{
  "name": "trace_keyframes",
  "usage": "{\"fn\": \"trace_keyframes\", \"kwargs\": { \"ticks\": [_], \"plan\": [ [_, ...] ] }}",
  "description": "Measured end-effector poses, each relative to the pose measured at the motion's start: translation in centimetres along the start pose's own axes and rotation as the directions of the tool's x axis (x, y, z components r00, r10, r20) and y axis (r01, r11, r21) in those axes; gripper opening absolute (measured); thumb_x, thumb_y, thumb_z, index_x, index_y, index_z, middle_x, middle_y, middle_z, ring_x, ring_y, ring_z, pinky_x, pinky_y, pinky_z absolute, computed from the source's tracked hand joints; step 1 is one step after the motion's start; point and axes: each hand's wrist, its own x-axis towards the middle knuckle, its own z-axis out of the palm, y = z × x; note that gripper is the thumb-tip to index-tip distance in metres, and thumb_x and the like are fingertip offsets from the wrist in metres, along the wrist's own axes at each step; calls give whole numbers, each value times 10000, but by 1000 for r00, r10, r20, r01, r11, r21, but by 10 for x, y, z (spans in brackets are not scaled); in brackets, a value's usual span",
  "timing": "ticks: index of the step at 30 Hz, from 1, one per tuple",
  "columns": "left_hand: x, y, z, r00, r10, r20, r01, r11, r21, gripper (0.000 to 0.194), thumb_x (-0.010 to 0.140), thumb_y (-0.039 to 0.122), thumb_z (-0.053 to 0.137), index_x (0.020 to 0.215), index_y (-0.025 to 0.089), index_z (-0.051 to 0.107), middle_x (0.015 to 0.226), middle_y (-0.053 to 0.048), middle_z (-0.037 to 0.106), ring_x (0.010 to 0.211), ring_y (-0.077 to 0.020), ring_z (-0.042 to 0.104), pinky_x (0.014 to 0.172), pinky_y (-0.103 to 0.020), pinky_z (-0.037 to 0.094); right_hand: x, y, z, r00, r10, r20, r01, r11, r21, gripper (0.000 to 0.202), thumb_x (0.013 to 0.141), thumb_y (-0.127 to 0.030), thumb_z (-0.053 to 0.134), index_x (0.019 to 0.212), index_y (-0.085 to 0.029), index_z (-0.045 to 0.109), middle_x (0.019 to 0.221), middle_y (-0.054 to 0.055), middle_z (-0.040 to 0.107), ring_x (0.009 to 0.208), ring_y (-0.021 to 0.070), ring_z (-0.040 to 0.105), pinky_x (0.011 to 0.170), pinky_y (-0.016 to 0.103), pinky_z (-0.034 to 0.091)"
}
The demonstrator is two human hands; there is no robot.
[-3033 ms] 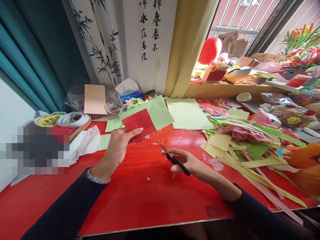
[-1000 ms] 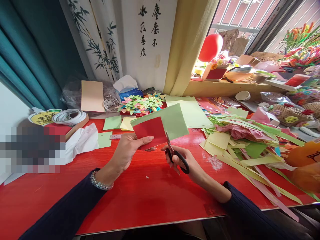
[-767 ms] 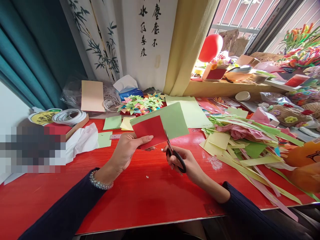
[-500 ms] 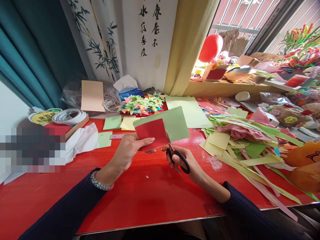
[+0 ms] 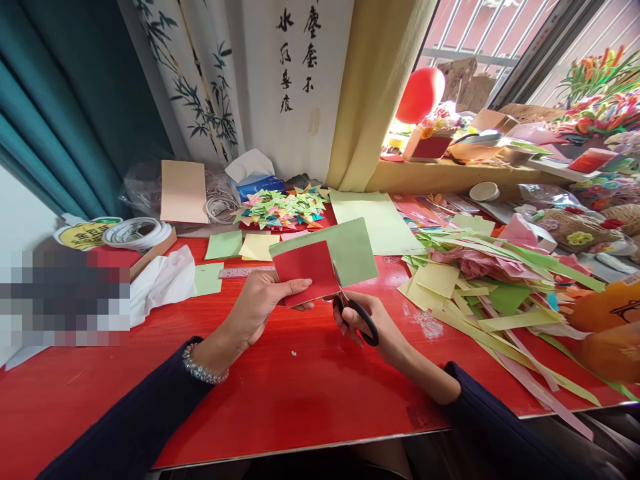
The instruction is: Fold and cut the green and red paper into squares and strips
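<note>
A red paper square (image 5: 306, 272) lies over a larger light green sheet (image 5: 354, 250), and both are pinched in my left hand (image 5: 265, 300), thumb on top of the red paper. Black-handled scissors (image 5: 364, 319) are in my right hand (image 5: 376, 321), fingers in the loops. The blades point up and away along the right edge of the red square, at the green sheet. A beaded bracelet circles my left wrist. Both hands are above the red table (image 5: 280, 400).
Cut paper strips (image 5: 500, 300) are heaped at the right. Behind the hands are a pile of small folded papers (image 5: 285, 208), a large pale green sheet (image 5: 373, 217) and small green and yellow squares. White tape rolls (image 5: 133, 233) and crumpled tissue (image 5: 165, 280) stand left.
The held papers have shifted slightly down and tilted a little. The scissors remain at the red paper's right edge, and their blades look closer together.
</note>
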Motion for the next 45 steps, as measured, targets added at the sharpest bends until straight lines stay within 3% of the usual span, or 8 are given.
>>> {"fn": "trace_keyframes", "kwargs": {
  "ticks": [5,13,19,26,33,40,45],
  "plan": [
    [0,1,0,1000,6,3,-6,1000,-2,115,657,242,705,612,137,698,536,0,671,544,-139,649,580,-214,546,0,0,2,998,58,-37,-58,998,1,358,698,-438,634,878,-145,535,565,-41,448,439,51,378,379,188,245],
    [-2,-1,4,999,-33,24,34,999,-26,117,650,252,708,618,140,693,562,-1,678,538,-136,631,584,-265,563,1,1,-1,1000,20,-23,-21,999,-32,393,696,-523,591,723,-139,512,571,-12,470,448,65,410,362,188,260],
    [-3,0,5,999,-47,-3,47,999,-24,102,635,254,711,633,153,699,598,-4,688,538,-131,624,593,-271,560,0,1,2,996,62,-57,-63,998,-13,313,707,-435,626,790,-144,548,499,-43,449,390,48,352,338,181,210],
    [-3,-1,8,997,-62,36,63,998,-28,108,640,253,707,641,145,704,624,-11,695,548,-135,631,591,-256,554,1,5,-1,996,63,-62,-64,998,-23,407,697,-542,575,629,-150,489,571,3,493,431,75,425,349,200,270],
    [-4,0,8,997,-51,54,54,997,-54,122,646,267,701,677,149,705,665,-10,701,551,-132,631,593,-259,550,0,1,2,994,46,-99,-49,998,-35,330,695,-433,637,597,-154,493,471,-42,448,401,48,356,381,197,211],
    [-4,-3,7,995,-90,35,89,996,18,159,646,281,699,613,125,693,586,-38,685,556,-164,640,582,-261,541,0,-1,-1,991,95,-95,-102,993,-65,437,675,-559,582,556,-147,499,457,-16,469,371,56,345,374,213,200],
    [-4,-2,9,996,-84,37,84,996,18,159,647,285,697,637,127,698,639,-45,702,552,-153,639,584,-242,533,0,1,2,990,56,-126,-62,997,-45,368,695,-468,618,556,-153,487,454,-26,462,410,60,358,401,213,211]
  ]
}}
